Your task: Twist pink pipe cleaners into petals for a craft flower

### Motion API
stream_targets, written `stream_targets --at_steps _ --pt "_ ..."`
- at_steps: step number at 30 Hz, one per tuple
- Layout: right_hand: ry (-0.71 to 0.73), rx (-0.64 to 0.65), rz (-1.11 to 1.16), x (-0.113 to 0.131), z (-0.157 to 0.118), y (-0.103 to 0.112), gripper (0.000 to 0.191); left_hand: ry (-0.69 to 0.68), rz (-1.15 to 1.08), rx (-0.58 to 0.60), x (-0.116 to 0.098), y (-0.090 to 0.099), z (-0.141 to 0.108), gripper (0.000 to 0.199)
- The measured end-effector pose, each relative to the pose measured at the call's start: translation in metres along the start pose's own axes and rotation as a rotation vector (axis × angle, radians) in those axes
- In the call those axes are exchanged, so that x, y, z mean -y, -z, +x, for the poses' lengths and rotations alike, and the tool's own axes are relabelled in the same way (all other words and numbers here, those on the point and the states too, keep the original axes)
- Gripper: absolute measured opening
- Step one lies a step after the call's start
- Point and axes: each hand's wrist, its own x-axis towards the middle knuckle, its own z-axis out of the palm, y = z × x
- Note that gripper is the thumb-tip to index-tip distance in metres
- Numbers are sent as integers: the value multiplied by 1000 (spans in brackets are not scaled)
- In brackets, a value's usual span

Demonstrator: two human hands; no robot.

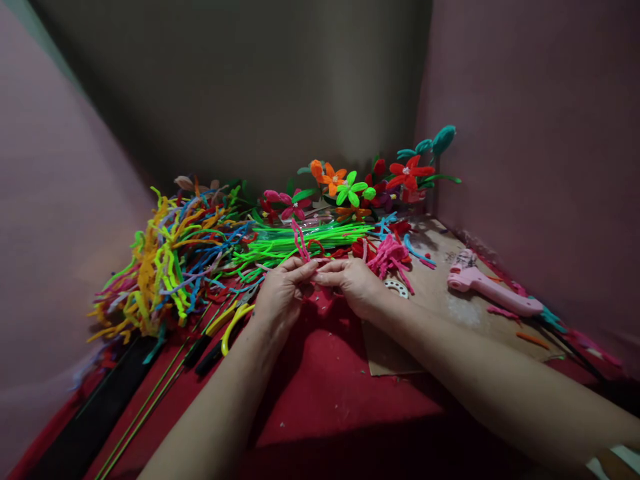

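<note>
My left hand (pixel 284 288) and my right hand (pixel 347 280) meet at the middle of the work surface, fingertips nearly touching. Both are closed in a pinch on a pink pipe cleaner (pixel 300 241), whose looped strands stick up above my left fingers. A short pink stretch runs between the two pinches. Just behind my hands lies a bundle of bright green pipe cleaners (pixel 310 241). To the right of my right hand are a pile of pink pipe cleaner pieces (pixel 389 255) and a white ring with holes (pixel 396 288).
A big heap of mixed pipe cleaners (pixel 160 267) stands at left, with yellow-handled pliers (pixel 234 327) and thin green stems (pixel 150 403) before it. Finished flowers (pixel 350 189) line the back. A pink glue gun (pixel 495 288) lies on cardboard (pixel 440 320) at right.
</note>
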Motion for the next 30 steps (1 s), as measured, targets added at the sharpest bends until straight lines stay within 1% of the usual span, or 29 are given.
stream_targets --at_steps 2,6,8,11,14,19,24,27,30 --pt "-26 -9 92 0 1 0 14 -1 -10 3 -2 0 0 21" --pt "-54 -36 305 0 5 2 19 21 2 -37 -6 2 -3 25" --pt "-52 -61 336 0 7 5 19 80 72 -22 -7 4 -5 27" --pt "-42 -110 366 0 10 8 20 176 241 56 -6 3 -7 26" --pt "-22 -142 391 0 10 8 18 215 383 94 -4 -1 -9 23" --pt "-47 -149 384 2 8 8 12 147 437 66 0 -3 -8 22" --pt "-73 -131 376 3 9 9 7 70 528 59 -1 -4 -9 23" --pt "-73 -119 344 2 9 10 5 68 592 40 -4 -7 -11 23" --pt "-41 -86 311 0 10 12 5 61 625 48 -4 -10 -14 23"
